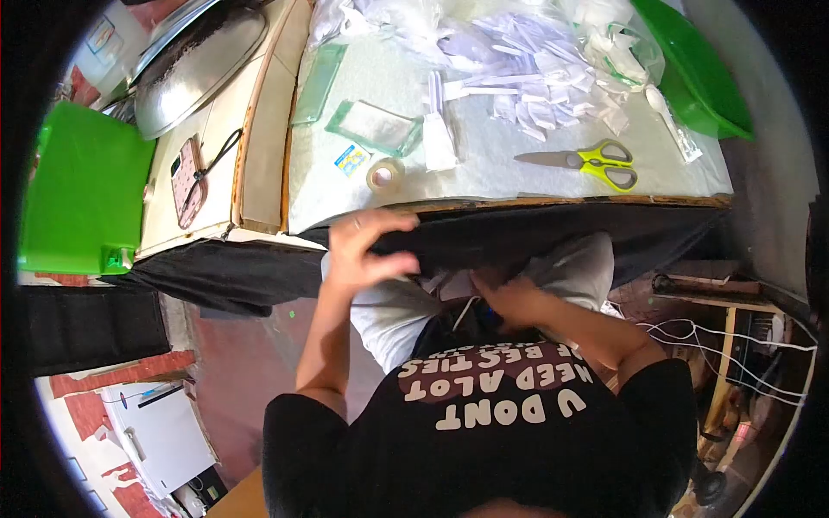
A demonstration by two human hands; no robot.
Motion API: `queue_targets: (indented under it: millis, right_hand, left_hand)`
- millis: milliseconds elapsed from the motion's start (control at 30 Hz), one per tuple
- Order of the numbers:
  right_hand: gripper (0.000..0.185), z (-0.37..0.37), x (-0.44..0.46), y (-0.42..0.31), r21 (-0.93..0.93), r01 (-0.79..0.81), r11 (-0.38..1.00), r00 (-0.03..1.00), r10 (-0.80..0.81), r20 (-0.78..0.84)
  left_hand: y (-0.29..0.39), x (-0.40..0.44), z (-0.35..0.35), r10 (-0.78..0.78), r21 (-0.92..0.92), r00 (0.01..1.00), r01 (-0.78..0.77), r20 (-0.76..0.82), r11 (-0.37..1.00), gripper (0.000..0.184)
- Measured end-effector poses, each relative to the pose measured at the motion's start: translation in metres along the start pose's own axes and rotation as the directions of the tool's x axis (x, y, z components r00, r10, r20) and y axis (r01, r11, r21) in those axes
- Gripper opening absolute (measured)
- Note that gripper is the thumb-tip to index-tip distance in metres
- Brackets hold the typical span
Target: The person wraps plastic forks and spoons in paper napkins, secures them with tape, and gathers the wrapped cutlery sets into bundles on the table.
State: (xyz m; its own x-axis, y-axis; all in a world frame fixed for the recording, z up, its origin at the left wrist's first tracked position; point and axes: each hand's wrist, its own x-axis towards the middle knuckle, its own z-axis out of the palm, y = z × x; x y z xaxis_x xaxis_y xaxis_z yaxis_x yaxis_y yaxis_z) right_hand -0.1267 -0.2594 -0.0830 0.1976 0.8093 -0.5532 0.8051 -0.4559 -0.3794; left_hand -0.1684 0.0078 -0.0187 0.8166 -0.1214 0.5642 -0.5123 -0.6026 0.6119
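My left hand [367, 249] is raised just off the table's front edge, its thumb and fingers apart and nothing between them. Over my lap is my right hand [516, 302], close to the dark waist area; its fingers are partly hidden and blurred. Nearest to my left hand on the table lies a roll of clear tape [384, 175]. Beside it are a small blue and yellow card [351, 160] and a clear plastic packet [376, 127]. A white paper-wrapped piece [439, 138] lies right of these. Scissors with yellow-green handles [596, 164] rest farther right, blades pointing left.
A heap of white wrapped pieces [544, 78] covers the table's back. A white plastic spoon [661, 105] and a green basin [704, 73] are at the right. On the left side surface lie a phone [186, 183] with a strap and a metal lid [203, 69].
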Motion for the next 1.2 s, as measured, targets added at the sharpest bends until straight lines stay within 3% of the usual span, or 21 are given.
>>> queue_targets:
  millis: [67,133,200,233,267,333,367,400,433,467,533,633,733,767,800,967,1067,1200]
  right_hand:
    - [0.100,-0.041,-0.005,0.001,-0.043,0.088,0.995,0.991,-0.083,0.105]
    - [0.087,-0.079,-0.018,0.003,0.028,0.219,0.975,0.974,-0.217,-0.061]
    - [0.063,-0.095,-0.018,0.015,0.051,0.427,0.903,0.785,-0.342,-0.517]
    - [0.047,-0.115,-0.019,0.009,0.246,0.415,0.876,0.800,-0.223,-0.556]
    - [0.040,-0.122,-0.009,0.009,0.310,0.411,0.857,0.727,-0.103,-0.679]
    - [0.039,-0.136,0.020,0.010,0.295,0.399,0.868,0.527,0.047,-0.849]
    - [0.039,-0.135,0.037,0.011,0.135,0.347,0.928,0.450,-0.038,-0.892]
    - [0.039,-0.130,0.057,0.017,-0.029,0.271,0.962,0.374,-0.133,-0.918]
    - [0.045,-0.120,0.075,0.021,0.049,0.265,0.963,0.514,-0.098,-0.852]
    - [0.043,-0.119,0.074,0.009,0.025,0.142,0.989,0.502,-0.050,-0.863]
    - [0.034,-0.118,0.073,-0.002,0.119,0.083,0.989,0.415,0.074,-0.907]
    - [0.023,-0.124,0.060,0.002,0.211,0.150,0.966,0.404,0.135,-0.905]
    - [0.018,-0.134,0.047,0.019,0.195,0.470,0.861,0.324,0.037,-0.945]
    - [0.017,-0.142,0.037,0.022,0.119,0.481,0.868,0.230,0.006,-0.973]
    - [0.016,-0.152,0.023,0.026,0.117,0.445,0.888,0.229,0.013,-0.973]
    - [0.024,-0.202,-0.020,0.067,-0.030,0.274,0.961,-0.063,-0.013,-0.998]
    - [0.027,-0.217,-0.011,0.114,-0.025,0.161,0.987,-0.026,-0.021,-0.999]
    - [0.059,-0.226,-0.008,0.130,-0.045,-0.142,0.989,0.087,-0.033,-0.996]
  left_hand:
    - [0.003,0.014,-0.004,-0.147,0.199,0.972,0.183,-0.183,0.963,0.024]
    - [-0.004,0.023,-0.001,-0.301,0.135,0.880,0.371,-0.368,0.919,0.015]
    - [-0.004,0.030,0.007,-0.350,0.076,0.817,0.428,-0.458,0.900,0.011]
    - [-0.008,0.031,0.013,-0.359,0.059,0.801,0.438,-0.479,0.897,0.011]
    - [-0.009,0.034,0.017,-0.367,0.042,0.786,0.445,-0.498,0.895,0.011]
    - [-0.004,0.042,0.026,-0.240,0.150,0.845,0.348,-0.478,0.925,0.012]
    - [-0.002,0.045,0.029,-0.257,0.142,0.838,0.364,-0.481,0.921,0.012]
    - [-0.001,0.048,0.032,-0.269,0.134,0.834,0.373,-0.483,0.918,0.012]
    - [-0.004,0.047,0.033,-0.335,-0.032,0.826,0.361,-0.453,0.932,0.014]
    - [-0.005,0.046,0.031,-0.398,-0.197,0.824,0.346,-0.404,0.917,0.015]
    - [0.006,0.040,0.024,-0.451,-0.397,0.822,0.307,-0.348,0.865,0.018]
    - [0.020,0.023,0.008,-0.462,-0.426,0.846,0.326,-0.266,0.844,0.022]
    - [0.015,0.004,0.004,-0.484,-0.439,0.827,0.336,-0.287,0.833,0.023]
    - [0.015,0.000,0.003,-0.489,-0.454,0.821,0.330,-0.295,0.828,0.024]
    - [0.015,-0.003,0.003,-0.495,-0.469,0.813,0.324,-0.306,0.822,0.024]
    - [0.015,-0.010,0.007,-0.543,-0.518,0.771,0.333,-0.331,0.788,0.026]
    - [0.017,-0.005,0.009,-0.543,-0.555,0.786,0.321,-0.297,0.768,0.024]
    - [0.018,-0.001,0.015,-0.631,-0.612,0.698,0.346,-0.338,0.711,0.022]
